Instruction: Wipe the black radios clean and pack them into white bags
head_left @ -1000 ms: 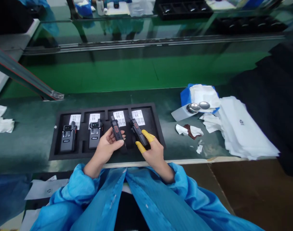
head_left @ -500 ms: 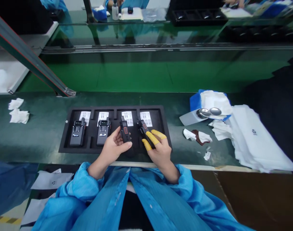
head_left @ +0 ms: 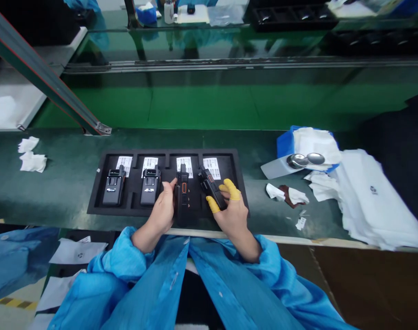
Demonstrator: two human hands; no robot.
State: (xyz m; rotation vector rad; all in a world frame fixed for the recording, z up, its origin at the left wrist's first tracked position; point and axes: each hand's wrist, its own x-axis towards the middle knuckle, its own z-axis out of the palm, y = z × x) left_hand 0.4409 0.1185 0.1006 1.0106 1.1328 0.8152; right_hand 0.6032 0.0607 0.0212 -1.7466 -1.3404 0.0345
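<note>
A black foam tray (head_left: 167, 153) lies on the green bench, with a white printed label (head_left: 124, 165) at the back of each of its four compartments. Two black handheld radio-like devices (head_left: 113, 187) (head_left: 150, 186) stand in the left compartments. My left hand (head_left: 164, 211) grips a third device (head_left: 183, 195), which has an orange-marked side, upright over the third compartment. My right hand (head_left: 230, 210), with yellow cots on two fingers, holds a fourth device (head_left: 211, 192) tilted over the last compartment.
White wipes (head_left: 32, 156) lie left of the tray. On the right are a blue box (head_left: 286, 144) with white cloth, round metal pieces (head_left: 305, 160), a stained wipe (head_left: 287, 195) and a stack of white sheets (head_left: 374, 197). A rail and another bench with black trays lie ahead.
My left hand has turned its device upright and lowered it toward the tray. My right hand's fingers have closed more around the fourth device. The view has shifted slightly.
</note>
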